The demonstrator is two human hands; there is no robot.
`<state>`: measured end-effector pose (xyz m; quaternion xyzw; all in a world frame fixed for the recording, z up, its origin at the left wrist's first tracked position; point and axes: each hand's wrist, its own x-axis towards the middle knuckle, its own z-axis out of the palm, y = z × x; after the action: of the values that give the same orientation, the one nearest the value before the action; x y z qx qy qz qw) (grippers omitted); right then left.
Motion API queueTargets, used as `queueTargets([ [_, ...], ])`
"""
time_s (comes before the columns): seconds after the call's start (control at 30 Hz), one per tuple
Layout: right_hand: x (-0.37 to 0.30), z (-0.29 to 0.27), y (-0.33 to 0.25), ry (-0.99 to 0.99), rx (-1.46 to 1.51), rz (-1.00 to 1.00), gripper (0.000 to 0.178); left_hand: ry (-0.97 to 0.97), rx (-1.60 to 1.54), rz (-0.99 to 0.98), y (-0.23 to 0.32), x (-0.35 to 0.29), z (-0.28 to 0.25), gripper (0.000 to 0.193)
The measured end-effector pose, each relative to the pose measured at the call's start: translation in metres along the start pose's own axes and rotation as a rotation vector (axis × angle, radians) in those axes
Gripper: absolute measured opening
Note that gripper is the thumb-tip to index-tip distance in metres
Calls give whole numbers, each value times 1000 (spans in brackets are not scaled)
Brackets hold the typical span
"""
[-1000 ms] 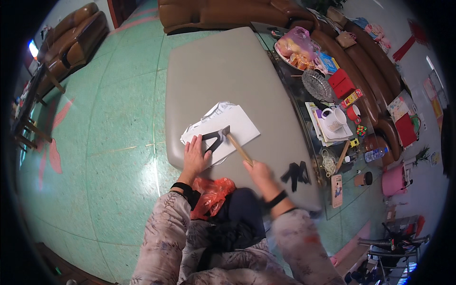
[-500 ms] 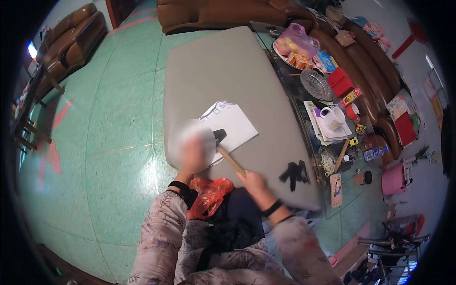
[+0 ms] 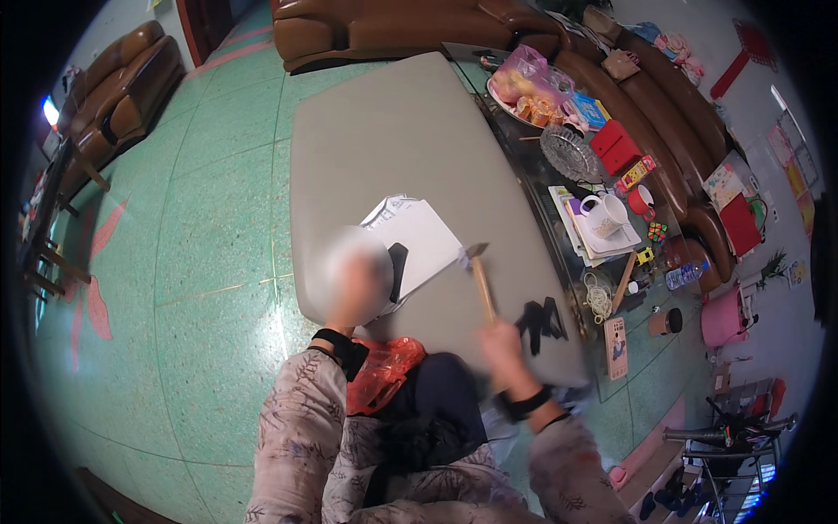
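Observation:
My right hand [image 3: 506, 349] is closed round the wooden handle of a hammer [image 3: 484, 293]. The hammer's metal head is raised at the right edge of a stack of white papers [image 3: 419, 236]. Over the papers' left side is my left hand [image 3: 356, 284], inside a round blurred patch that hides its fingers and whatever they touch. A black object [image 3: 398, 269] sticks out of that patch on its right; its kind is unclear. The papers lie on a grey padded bench top [image 3: 375, 131]. A red plastic bag [image 3: 384, 371] rests by my lap.
Black strips [image 3: 541, 320] lie at the bench's right edge. Beyond stands a glass table [image 3: 559, 205] with a white mug [image 3: 604, 215], a glass dish [image 3: 567, 153], a bottle [image 3: 686, 275] and a phone [image 3: 615, 348]. Brown sofas [image 3: 419, 33] line the back and right.
My right hand has swung the hammer to the right, away from the black object beside my left hand. My left hand stays in nearly the same place, and the whole view has shifted slightly.

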<state>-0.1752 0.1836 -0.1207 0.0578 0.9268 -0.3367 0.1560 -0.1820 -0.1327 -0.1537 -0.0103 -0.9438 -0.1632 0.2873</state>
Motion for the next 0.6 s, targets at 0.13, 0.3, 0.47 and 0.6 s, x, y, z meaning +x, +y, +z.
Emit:
queueTargets([
  [0.13,6,4,15,-161,276,115,25,78,97,69,13,11,-8,22],
  [0.3,0,20,43,-169,464,156,24,2,-9,158,40,47,-33,24],
  [0.47,2,34,58,-158,560,138,22,-673,40,-173,59,81,-48,34],
  [0.6,5,39,61,-159,573,135,22,-287,-19,9,44,66,-38,33],
])
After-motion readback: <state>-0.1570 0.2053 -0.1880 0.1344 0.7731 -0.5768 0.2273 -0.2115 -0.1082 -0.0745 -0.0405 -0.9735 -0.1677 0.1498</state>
